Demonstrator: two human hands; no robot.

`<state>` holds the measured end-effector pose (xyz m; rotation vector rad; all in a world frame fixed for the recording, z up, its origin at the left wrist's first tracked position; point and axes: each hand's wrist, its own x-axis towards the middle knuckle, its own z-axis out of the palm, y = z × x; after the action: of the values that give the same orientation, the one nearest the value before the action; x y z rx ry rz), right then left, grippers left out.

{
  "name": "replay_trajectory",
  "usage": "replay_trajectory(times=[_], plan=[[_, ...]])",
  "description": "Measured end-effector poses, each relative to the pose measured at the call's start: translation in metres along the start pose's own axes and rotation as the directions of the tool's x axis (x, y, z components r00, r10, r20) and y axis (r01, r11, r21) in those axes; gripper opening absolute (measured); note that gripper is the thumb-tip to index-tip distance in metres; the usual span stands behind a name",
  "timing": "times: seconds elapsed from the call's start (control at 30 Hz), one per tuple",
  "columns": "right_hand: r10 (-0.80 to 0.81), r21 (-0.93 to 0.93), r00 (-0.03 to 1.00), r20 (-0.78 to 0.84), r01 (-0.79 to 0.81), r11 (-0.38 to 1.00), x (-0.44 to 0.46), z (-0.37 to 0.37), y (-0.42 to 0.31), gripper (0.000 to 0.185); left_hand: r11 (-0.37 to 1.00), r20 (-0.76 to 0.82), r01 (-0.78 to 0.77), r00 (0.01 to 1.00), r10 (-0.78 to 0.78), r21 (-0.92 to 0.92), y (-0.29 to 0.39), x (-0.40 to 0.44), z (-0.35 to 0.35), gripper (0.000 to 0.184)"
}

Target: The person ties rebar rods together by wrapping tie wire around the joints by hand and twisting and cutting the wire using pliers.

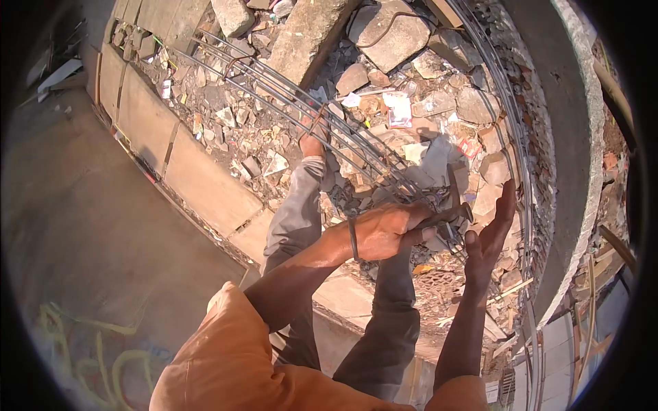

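Grips one dark tool [447, 216] in closed left hand [387, 233], right of centre; holds right hand [489, 240] open, empty, beside it, near one bundle of several rods [360, 146].

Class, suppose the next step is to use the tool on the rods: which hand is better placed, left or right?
Left, I'd judge. The left hand already has its grip closed on the tool, near one end of the rods. The right hand is open, off to the side.
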<state>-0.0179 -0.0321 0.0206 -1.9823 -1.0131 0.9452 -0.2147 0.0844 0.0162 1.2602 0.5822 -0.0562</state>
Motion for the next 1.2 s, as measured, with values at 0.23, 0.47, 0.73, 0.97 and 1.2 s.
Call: replay_trajectory(times=[0.23, 0.47, 0.73, 0.97, 1.2], plan=[[0.124, 0.464, 0.558, 0.821, -0.777, 0.426, -0.016, 0.023, 0.016, 0.054, 0.899, -0.244, -0.036, 0.967, -0.079, -0.437, -0.018, 0.000, 0.024, 0.036], [0.279, 0.427, 0.624, 0.730, -0.734, 0.528, -0.024, 0.080, -0.024, 0.029, 0.914, -0.451, 0.013, 0.872, 0.188, 0.405, -0.030, 0.009, -0.018, 0.044], [0.427, -0.310, 0.533, 0.731, -0.298, 0.903, 0.083, 0.145, -0.013, 0.029, 0.921, -0.955, 0.256, -0.129, -0.267, -0.292, -0.172, -0.021, -0.141, 0.039], [0.650, -0.353, 0.405, 0.643, -0.596, 0.721, 0.181, 0.157, -0.032, 0.029, 0.760, -0.729, 0.307, 0.232, -0.644, -0.573, -0.153, -0.039, -0.165, 0.024], [0.607, -0.641, -0.217, 0.765, -0.348, 0.683, 0.197, 0.149, -0.041, 0.031, 0.692, -0.699, 0.538, 0.241, -0.673, -0.481, -0.174, -0.060, -0.173, 0.025]])
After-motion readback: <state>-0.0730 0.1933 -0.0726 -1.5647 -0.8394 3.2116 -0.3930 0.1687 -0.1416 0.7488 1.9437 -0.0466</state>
